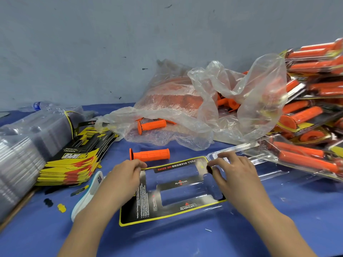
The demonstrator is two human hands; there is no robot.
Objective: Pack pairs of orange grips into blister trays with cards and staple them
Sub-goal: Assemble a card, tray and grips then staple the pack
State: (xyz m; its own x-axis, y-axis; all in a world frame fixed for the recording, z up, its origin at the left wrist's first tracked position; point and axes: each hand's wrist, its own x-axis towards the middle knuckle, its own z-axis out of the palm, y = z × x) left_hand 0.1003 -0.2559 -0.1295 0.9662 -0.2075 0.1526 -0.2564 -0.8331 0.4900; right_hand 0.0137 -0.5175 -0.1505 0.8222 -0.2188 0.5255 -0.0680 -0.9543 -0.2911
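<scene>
Blister tray (263,169) and card (141,204) lie nearest me on the blue table (278,229), the card flat over the clear plastic with its two cut-out windows over what look like the tray's moulded pockets. My left hand (126,175) pinches the card's far left corner between thumb and curled fingers, and my right hand (235,171) pinches its far right corner the same way. I judge that both grasps are there to square the card against the tray before any grip goes in. Both pockets look empty, so this pack is at an early step. At the card's left edge, partly hidden behind my left forearm, sits a white and teal tool (87,193) that I take for the stapler, kept within reach for closing. Small punched-out scraps (61,207) lie left of it. Just beyond the card's far edge one loose orange grip (150,154) lies on its side, probably set out as the next piece to load. Left of the card are the stack of printed cards (74,164) and, further left, the stack of clear trays (27,145). Beyond the card a crumpled plastic bag (185,108) holds more grips, one (152,125) lying in its mouth. Right of the card and beyond it, finished packs (311,108) are heaped. A water bottle (39,105) lies far left by the wall.
</scene>
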